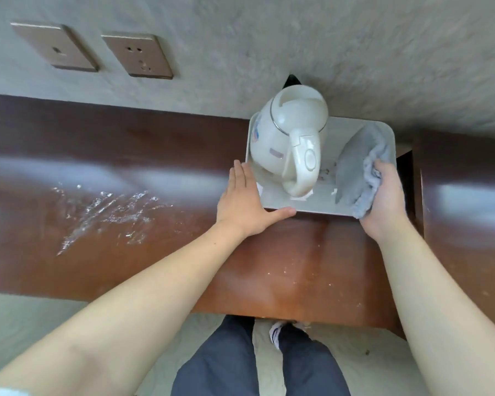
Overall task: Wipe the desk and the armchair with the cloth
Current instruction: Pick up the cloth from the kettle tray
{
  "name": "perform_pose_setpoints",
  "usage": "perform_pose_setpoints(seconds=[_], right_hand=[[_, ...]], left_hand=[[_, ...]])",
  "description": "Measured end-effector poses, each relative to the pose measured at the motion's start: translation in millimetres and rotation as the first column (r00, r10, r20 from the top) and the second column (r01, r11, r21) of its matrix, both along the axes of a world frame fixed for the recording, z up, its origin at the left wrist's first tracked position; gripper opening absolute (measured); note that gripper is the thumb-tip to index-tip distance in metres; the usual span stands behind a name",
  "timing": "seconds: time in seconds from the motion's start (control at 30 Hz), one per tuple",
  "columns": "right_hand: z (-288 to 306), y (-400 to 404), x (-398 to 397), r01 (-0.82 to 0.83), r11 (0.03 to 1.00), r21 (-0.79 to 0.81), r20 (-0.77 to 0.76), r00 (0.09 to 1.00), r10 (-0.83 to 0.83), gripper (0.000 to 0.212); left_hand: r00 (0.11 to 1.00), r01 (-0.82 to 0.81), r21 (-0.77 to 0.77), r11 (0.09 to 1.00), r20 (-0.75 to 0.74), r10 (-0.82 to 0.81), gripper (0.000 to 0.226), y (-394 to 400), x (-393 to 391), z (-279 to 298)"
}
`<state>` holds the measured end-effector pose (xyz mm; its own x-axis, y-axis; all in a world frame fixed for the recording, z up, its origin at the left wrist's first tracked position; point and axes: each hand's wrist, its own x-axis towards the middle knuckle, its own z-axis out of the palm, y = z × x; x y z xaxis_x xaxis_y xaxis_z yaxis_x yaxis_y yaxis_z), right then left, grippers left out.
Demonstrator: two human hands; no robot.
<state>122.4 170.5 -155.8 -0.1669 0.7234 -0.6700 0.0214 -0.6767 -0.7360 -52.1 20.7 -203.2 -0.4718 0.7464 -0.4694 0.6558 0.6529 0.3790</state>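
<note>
White electric kettle (290, 138) sits on white tray (306, 202) at counter (283, 258) back. Left hand (246, 204) flat, fingers apart, against tray's left corner. Right hand (385, 201) clamps grey cloth (360, 164) onto tray's right side. Wet streaks (109, 212) left.

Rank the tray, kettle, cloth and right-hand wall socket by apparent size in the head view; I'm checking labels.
1. tray
2. kettle
3. cloth
4. wall socket
The cloth is bunched in the right hand, so its full size is hidden.

The worktop (112, 155) is glossy reddish-brown with white streaks. The cloth (357, 164) is grey; kettle (289, 135) and tray (320, 207) are white.
</note>
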Motion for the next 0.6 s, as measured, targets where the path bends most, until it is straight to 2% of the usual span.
perform_pose_setpoints(seconds=[0.07,0.2,0.27,0.47,0.6], right_hand=[[23,-12,3,0.051,0.998,0.025,-0.048,0.998,-0.049,0.029],[63,-37,-1,0.09,0.994,0.069,-0.272,0.96,-0.068,0.042],[76,-53,0,0.1,0.993,0.068,-0.327,0.942,-0.073,0.044],[86,-104,16,0.034,0.996,0.081,-0.414,0.91,0.002,0.039],[85,-135,20,0.018,0.998,0.068,-0.447,0.895,0.014,0.041]], left_hand=[[1.0,0.015,0.007,1.0,-0.009,-0.015,0.138,-18,-5,10],[0.998,0.023,0.01,1.0,-0.052,-0.023,0.108,-60,-10,30],[0.997,0.029,0.001,1.0,-0.078,-0.029,0.099,-84,-8,39],[0.976,0.016,-0.016,1.0,-0.219,-0.019,0.094,-160,7,72],[0.97,-0.006,-0.067,0.998,-0.242,-0.011,0.097,-207,18,84]])
